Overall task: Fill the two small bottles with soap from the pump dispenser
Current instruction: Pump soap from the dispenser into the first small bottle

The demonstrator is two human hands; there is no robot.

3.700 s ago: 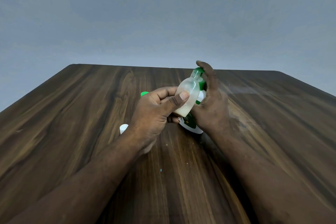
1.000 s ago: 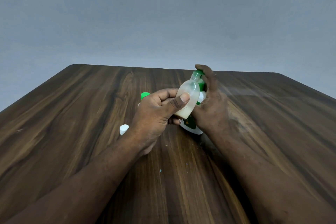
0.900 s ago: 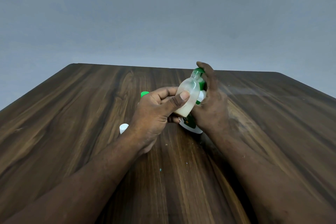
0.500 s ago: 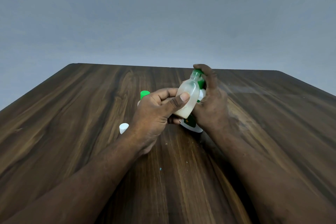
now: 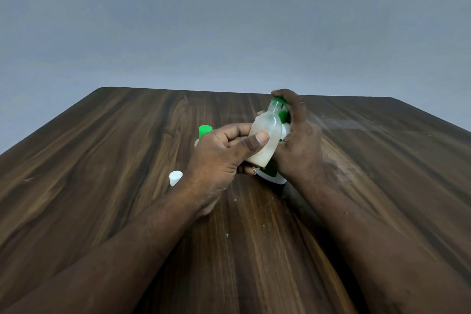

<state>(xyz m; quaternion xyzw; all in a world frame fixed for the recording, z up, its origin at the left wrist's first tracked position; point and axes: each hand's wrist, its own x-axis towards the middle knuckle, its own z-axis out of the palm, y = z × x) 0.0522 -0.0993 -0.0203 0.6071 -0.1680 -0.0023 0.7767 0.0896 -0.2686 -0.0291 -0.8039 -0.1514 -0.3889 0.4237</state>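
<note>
Right now I'm filling: my left hand (image 5: 219, 158) grips the small translucent plastic bottle (image 5: 265, 132), mouth at the spout of the white-and-green pump dispenser (image 5: 274, 177), which my right hand (image 5: 299, 145) wraps, forefinger atop. Next, press steadily, mouth kept aligned.

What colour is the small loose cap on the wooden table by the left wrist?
The small loose cap is white; head view.

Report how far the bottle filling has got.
Done: nothing confirmed; the green-capped bottle behind the left hand is mostly hidden. In hand: the left hand holds the small bottle, partly filled, at the nozzle while the right hand grips the pump dispenser. Left: top it up, fit the white cap.
</note>
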